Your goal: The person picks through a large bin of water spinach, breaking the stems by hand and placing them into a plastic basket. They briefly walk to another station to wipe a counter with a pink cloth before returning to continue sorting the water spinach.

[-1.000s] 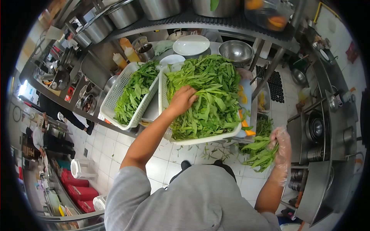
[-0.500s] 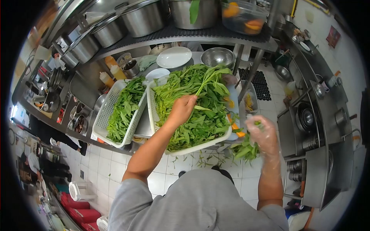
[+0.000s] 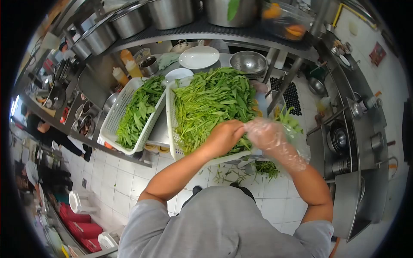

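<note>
My bare left hand [image 3: 226,136] is closed in a pinch over the front of the large white basket [image 3: 174,144]. It meets my right hand [image 3: 266,134], which wears a clear plastic glove and is closed too. A sprig of water spinach [image 3: 291,120] sticks out to the right beyond the glove; its stem runs into my hands, where the fingers hide it. Heaped leaves and stems of water spinach [image 3: 215,99] fill the large basket. To the left, a narrower white basket [image 3: 112,124] holds more cut greens [image 3: 135,116].
A white oval plate [image 3: 198,58], a steel colander [image 3: 248,63] and sauce bottles [image 3: 132,69] stand behind the baskets. Overhead is a shelf [image 3: 180,36] with steel pots. Cut stems [image 3: 269,168] hang low at the right; scraps litter the tiled floor [image 3: 172,165]. Another person [image 3: 56,137] stands far left.
My right hand has moved up and left from beside the counter to meet my left hand. My left hand has come down and right, lowering its sprig. The view has shifted slightly.
</note>
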### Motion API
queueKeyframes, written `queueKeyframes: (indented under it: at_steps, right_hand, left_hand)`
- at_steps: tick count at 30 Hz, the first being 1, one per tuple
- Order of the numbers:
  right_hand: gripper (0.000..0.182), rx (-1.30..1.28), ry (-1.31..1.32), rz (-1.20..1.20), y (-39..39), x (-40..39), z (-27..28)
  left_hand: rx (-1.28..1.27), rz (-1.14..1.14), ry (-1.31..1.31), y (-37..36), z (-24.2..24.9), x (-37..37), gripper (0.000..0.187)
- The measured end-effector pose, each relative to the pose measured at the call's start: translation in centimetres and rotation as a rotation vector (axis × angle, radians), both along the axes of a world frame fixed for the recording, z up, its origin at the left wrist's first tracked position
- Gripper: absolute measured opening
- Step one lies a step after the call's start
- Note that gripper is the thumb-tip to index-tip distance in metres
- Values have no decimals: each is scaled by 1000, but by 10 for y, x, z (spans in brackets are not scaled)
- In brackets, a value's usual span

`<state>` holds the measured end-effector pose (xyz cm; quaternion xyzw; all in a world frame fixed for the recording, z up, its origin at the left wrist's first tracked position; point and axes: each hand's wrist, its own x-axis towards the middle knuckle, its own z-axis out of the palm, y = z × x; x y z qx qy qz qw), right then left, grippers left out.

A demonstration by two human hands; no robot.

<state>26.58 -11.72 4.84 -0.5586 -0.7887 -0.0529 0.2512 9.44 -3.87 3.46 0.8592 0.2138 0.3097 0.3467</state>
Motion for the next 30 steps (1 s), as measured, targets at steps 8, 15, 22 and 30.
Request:
queueKeyframes:
  at_steps: [8, 15, 22, 30]
  right_hand:
    - [22, 127, 1418, -814, -48, 85, 36]
    - [48, 509, 1479, -916, -170, 149, 36]
    - [42, 629, 1064, -740, -273, 185, -69]
    - [28, 518, 1652, -764, -223, 145, -36]
  left_hand:
    - [207, -30, -285, -44, 15, 53, 9]
    - [363, 50, -340, -70, 7, 154, 15]
    - [645, 126, -161, 41, -35, 72, 20]
    - [297, 721, 658, 179, -74, -21, 25]
